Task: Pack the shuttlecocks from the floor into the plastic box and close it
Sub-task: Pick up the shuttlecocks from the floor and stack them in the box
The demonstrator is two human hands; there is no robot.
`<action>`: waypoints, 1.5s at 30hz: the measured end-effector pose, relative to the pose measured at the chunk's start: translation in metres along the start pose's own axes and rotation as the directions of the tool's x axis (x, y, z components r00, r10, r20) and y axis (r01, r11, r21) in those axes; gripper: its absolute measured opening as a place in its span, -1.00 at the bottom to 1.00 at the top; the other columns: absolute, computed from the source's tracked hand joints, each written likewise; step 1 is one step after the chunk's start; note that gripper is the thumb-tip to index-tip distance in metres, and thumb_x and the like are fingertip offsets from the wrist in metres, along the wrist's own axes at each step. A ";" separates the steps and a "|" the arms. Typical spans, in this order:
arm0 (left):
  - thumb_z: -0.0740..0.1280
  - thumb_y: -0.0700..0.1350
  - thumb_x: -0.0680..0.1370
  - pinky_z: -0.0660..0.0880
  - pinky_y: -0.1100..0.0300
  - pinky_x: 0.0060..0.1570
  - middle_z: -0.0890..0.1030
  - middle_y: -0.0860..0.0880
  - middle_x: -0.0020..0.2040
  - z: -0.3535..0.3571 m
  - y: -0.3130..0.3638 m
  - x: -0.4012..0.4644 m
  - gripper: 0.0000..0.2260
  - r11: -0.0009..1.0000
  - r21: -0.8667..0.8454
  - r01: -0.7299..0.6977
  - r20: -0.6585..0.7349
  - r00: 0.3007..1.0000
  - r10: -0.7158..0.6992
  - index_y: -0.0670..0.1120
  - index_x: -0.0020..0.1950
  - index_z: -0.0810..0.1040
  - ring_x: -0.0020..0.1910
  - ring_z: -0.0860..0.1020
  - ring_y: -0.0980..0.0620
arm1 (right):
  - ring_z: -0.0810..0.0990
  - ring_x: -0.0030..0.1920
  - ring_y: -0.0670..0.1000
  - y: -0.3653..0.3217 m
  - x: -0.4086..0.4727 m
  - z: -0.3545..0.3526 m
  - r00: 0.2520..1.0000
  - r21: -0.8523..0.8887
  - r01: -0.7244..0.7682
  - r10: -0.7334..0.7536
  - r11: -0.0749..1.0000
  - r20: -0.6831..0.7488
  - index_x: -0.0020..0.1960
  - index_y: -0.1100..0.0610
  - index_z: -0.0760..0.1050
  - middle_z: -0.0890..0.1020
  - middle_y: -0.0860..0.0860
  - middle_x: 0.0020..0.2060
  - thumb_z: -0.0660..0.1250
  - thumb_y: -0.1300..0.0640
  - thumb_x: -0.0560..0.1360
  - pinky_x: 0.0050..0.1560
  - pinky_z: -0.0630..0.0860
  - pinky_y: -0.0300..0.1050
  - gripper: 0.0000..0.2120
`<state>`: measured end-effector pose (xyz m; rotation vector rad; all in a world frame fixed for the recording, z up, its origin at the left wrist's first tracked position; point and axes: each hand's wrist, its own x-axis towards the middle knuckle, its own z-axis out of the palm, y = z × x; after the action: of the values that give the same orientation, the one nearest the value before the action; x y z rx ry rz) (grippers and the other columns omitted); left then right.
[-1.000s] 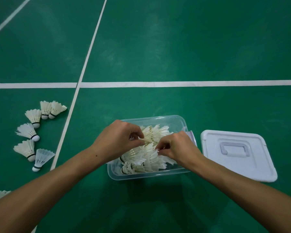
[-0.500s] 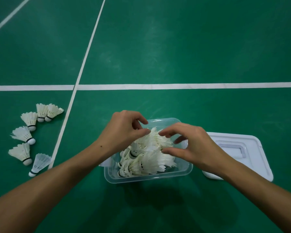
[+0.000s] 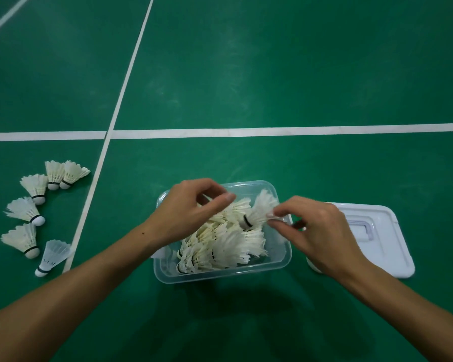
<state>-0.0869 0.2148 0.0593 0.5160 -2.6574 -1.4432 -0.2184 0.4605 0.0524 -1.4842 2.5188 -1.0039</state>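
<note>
Both forearms are reaching forward; left hand [image 3: 194,210] is curling its fingers, right hand [image 3: 311,231] is pinching feathers.

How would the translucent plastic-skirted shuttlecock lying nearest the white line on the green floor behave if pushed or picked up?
The translucent plastic-skirted shuttlecock lies on its side, so a push would probably swing it in an arc around its rounded white base rather than slide it straight. It looks very light, being mostly a thin open skirt. That skirt would likely flex under a pinch.
</note>
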 end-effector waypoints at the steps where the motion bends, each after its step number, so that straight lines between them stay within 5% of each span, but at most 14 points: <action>1: 0.43 0.30 0.48 0.63 0.25 -0.15 0.71 0.15 -0.04 -0.002 -0.009 -0.007 -0.62 0.999 0.032 -0.004 0.059 0.998 0.002 0.05 0.11 0.67 -0.09 0.68 0.19 | 0.68 -0.24 -0.08 0.002 -0.006 -0.004 0.999 -0.021 -0.032 0.032 0.999 -0.022 -0.02 -0.05 0.66 0.71 -0.21 -0.14 0.52 -0.05 0.53 -0.26 0.66 0.06 -0.90; 6: 0.58 0.29 0.37 0.51 0.39 -0.05 0.60 0.27 0.10 0.001 -0.037 -0.029 -0.47 0.957 0.267 -0.115 0.314 0.949 0.026 0.13 0.26 0.62 0.03 0.56 0.26 | 0.69 -0.18 -0.22 -0.008 -0.027 0.005 0.992 -0.052 -0.093 0.097 0.994 0.084 -0.02 -0.05 0.71 0.74 -0.22 -0.16 0.58 0.08 0.47 -0.17 0.69 -0.06 -0.89; 11: 0.61 0.21 0.38 0.51 0.36 -0.08 0.60 0.23 0.09 0.020 -0.045 -0.028 -0.54 0.935 0.315 -0.162 0.282 0.957 0.071 0.13 0.22 0.64 -0.03 0.55 0.26 | 0.70 -0.15 -0.25 -0.010 -0.027 0.028 0.943 0.067 -0.241 0.218 0.968 0.252 -0.01 -0.05 0.72 0.75 -0.21 -0.17 0.55 0.08 0.50 -0.05 0.67 -0.21 -0.92; 14: 0.60 0.25 0.36 0.57 0.21 -0.03 0.61 0.24 0.07 0.031 -0.043 -0.029 -0.53 0.927 0.345 -0.149 0.250 0.966 0.062 0.15 0.20 0.64 -0.05 0.56 0.23 | 0.67 -0.30 -0.20 -0.009 -0.021 0.033 0.847 0.108 -0.409 0.334 0.906 0.413 -0.05 -0.01 0.71 0.74 -0.10 -0.22 0.54 0.12 0.53 -0.26 0.61 -0.25 -0.95; 18: 0.56 0.27 0.39 0.53 0.17 -0.08 0.59 0.24 0.07 0.048 -0.037 -0.026 -0.54 0.877 0.464 -0.129 0.208 0.978 0.034 0.16 0.23 0.64 -0.05 0.52 0.19 | 0.64 -0.51 0.00 -0.005 -0.008 0.034 0.727 0.081 -0.524 0.396 0.848 0.561 -0.21 0.23 0.56 0.63 0.06 -0.34 0.53 0.15 0.55 -0.50 0.58 0.01 -0.75; 21: 0.51 0.32 0.40 0.55 0.12 -0.09 0.60 0.19 0.07 0.061 -0.033 -0.024 -0.51 0.802 0.583 -0.129 0.193 0.981 0.017 0.18 0.26 0.61 0.03 0.57 0.10 | 0.67 -0.50 0.06 -0.006 0.004 0.042 0.638 -0.054 -0.508 0.418 0.859 0.647 -0.22 0.32 0.45 0.42 0.09 -0.36 0.47 0.18 0.58 -0.43 0.61 0.11 -0.68; 25: 0.50 0.31 0.42 0.53 0.11 -0.07 0.60 0.15 0.11 0.067 -0.032 -0.022 -0.49 0.782 0.615 -0.101 0.177 0.984 -0.012 0.14 0.29 0.60 0.11 0.57 0.05 | 0.75 -0.31 0.20 0.001 0.014 0.045 0.533 -0.042 -0.549 0.389 0.834 0.751 -0.03 0.39 0.57 0.49 0.12 -0.27 0.41 0.23 0.60 -0.17 0.67 0.35 -0.81; 27: 0.53 0.30 0.40 0.51 0.14 -0.06 0.61 0.17 0.12 0.062 -0.035 -0.021 -0.49 0.826 0.558 -0.078 0.177 0.984 -0.027 0.14 0.27 0.62 0.10 0.57 0.07 | 0.77 -0.20 0.14 0.001 0.015 0.037 0.517 0.047 -0.628 0.371 0.777 0.771 0.04 0.36 0.62 0.59 0.03 -0.21 0.48 0.22 0.58 -0.12 0.71 0.24 -0.81; 31: 0.55 0.34 0.35 0.57 0.16 0.00 0.61 0.17 0.13 0.046 -0.040 -0.025 -0.42 0.912 0.406 -0.052 0.191 0.981 -0.029 0.11 0.28 0.61 0.00 0.55 0.15 | 0.76 0.01 0.01 -0.006 0.014 0.015 0.550 0.146 -0.727 0.440 0.671 0.710 0.23 0.26 0.63 0.73 0.07 0.10 0.58 0.26 0.48 -0.16 0.72 -0.08 -0.65; 35: 0.53 0.37 0.36 0.57 0.18 0.08 0.58 0.20 0.20 0.022 -0.042 -0.037 -0.39 0.959 0.280 -0.045 0.100 0.995 0.017 0.14 0.33 0.57 0.06 0.56 0.23 | 0.76 -0.09 -0.08 -0.010 0.022 -0.001 0.666 0.137 -0.631 0.443 0.763 0.601 0.14 0.18 0.68 0.78 -0.03 -0.04 0.60 0.23 0.46 -0.17 0.74 0.02 -0.73; 38: 0.52 0.38 0.35 0.56 0.32 -0.04 0.61 0.23 0.16 -0.007 -0.043 -0.050 -0.39 0.991 0.124 -0.041 -0.036 0.998 0.046 0.11 0.30 0.59 0.08 0.59 0.25 | 0.75 -0.15 -0.12 -0.023 0.040 -0.009 0.730 0.085 -0.527 0.399 0.846 0.555 0.10 0.11 0.69 0.78 -0.10 -0.14 0.62 0.14 0.45 -0.10 0.73 0.00 -0.75; 41: 0.56 0.34 0.33 0.59 0.31 -0.08 0.65 0.21 0.15 -0.038 -0.048 -0.066 -0.35 1.000 0.020 -0.013 -0.163 0.987 0.016 0.09 0.32 0.58 0.08 0.62 0.22 | 0.73 -0.12 -0.21 -0.053 0.068 -0.007 0.788 0.055 -0.381 0.293 0.923 0.541 0.12 0.03 0.67 0.77 -0.14 -0.11 0.62 0.04 0.44 0.03 0.70 -0.10 -0.71; 45: 0.59 0.27 0.34 0.62 0.22 -0.10 0.66 0.17 0.15 -0.075 -0.065 -0.095 -0.34 1.000 -0.017 0.016 -0.268 0.963 -0.020 0.07 0.36 0.56 0.07 0.64 0.18 | 0.73 -0.12 -0.24 -0.102 0.100 0.025 0.809 0.081 -0.241 0.154 0.967 0.567 0.16 -0.02 0.63 0.75 -0.15 -0.07 0.60 -0.03 0.45 -0.03 0.71 -0.09 -0.67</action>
<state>0.0360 0.1533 0.0564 0.6830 -2.4341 -1.2913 -0.1855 0.3344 0.1167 -1.2100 2.0678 -0.5930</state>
